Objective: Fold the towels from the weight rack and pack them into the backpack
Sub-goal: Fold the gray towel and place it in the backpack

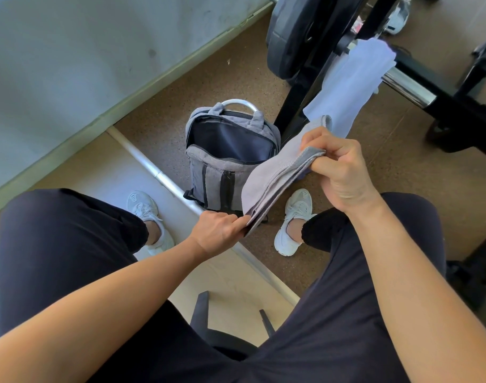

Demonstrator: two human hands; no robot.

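towels 2 | grey towel gripped: left hand, right hand | white towel hanging | backpack 1

unzipped mouth of the grey fabric backpack gapes clear from above; a folded grey towel crosses its right edge.

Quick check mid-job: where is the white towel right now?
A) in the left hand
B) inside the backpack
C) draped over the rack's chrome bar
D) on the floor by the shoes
C: the white towel hangs over the chrome bar, while the left hand and right hand grip the gray towel, and the open backpack shows no white cloth.
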